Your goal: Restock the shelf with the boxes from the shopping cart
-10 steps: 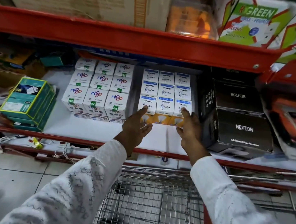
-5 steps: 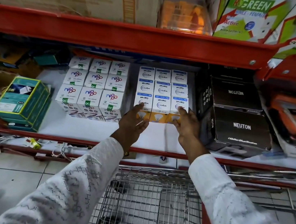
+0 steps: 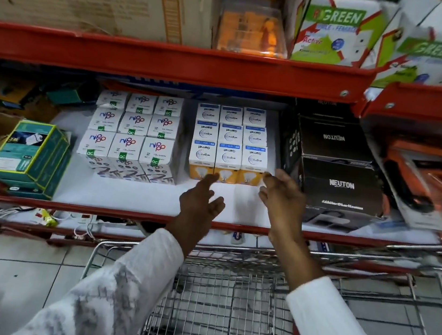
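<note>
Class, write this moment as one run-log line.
left hand: open, empty | right hand: open, empty | Wipro boxes: stacked on shelf | shopping cart: below hands

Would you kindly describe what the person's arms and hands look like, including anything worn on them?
Both arms wear long white sleeves with a faint textured or embroidered pattern, the left sleeve and right sleeve ending at the wrists. The left hand and right hand are bare: no gloves, and no rings or watch visible.

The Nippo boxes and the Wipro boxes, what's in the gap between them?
Nothing: in the head view, only a bare strip of white shelf separates the Nippo boxes from the Wipro boxes.
</note>
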`<control>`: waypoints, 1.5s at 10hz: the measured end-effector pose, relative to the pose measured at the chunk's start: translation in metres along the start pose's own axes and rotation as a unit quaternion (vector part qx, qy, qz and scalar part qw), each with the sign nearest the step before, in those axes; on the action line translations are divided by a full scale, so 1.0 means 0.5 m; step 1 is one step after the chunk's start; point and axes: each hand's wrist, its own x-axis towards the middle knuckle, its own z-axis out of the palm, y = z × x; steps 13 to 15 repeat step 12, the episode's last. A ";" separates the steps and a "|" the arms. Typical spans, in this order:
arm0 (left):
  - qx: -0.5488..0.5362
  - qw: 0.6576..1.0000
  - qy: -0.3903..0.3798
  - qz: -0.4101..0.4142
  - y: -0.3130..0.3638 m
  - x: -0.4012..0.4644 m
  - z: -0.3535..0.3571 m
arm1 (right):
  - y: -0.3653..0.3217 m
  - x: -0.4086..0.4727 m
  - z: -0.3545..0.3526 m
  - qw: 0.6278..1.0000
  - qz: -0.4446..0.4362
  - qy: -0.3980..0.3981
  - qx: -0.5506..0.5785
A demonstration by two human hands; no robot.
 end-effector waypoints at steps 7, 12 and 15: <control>0.198 0.973 -0.030 0.111 -0.184 -0.074 0.251 | -0.078 0.130 -0.351 0.893 -0.205 0.071 -0.394; 0.328 0.928 -0.034 0.174 -0.179 -0.114 0.257 | -0.121 0.103 -0.370 0.899 -0.215 0.015 -0.383; 0.328 0.928 -0.034 0.174 -0.179 -0.114 0.257 | -0.121 0.103 -0.370 0.899 -0.215 0.015 -0.383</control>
